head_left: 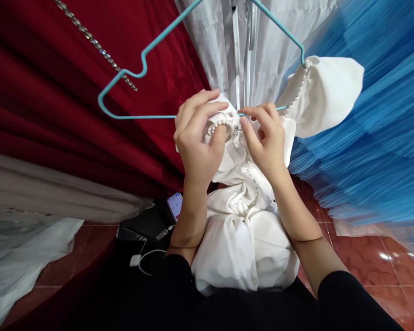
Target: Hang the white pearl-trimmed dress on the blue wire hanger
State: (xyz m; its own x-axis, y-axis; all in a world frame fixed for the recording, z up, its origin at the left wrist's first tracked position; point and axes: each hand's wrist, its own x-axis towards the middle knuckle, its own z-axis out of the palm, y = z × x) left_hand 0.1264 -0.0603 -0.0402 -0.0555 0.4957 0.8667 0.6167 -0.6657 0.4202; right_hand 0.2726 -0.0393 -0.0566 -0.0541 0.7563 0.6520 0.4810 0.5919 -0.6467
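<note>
Tiles lie below hands pinching white garment and hanger, between red fabric and blue tulle.

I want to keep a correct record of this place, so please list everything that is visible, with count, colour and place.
Hanger: one, turquoise, upper centre
Pearl-trimmed garment: one, white, hanger to lap
Jewelled strip: one, silver, upper left
Drape: red, left
Pale fabric: beige and white, lower left
Backdrop: whitish, top centre
Poles: silver, before backdrop
Tulle: blue, right
Phone: one, lit screen, left
Adapter: one, white, below phone
Tiles: reddish, floor
Left hand, right hand: two, bare, centre
Sleeves: two, black, bottom
</note>
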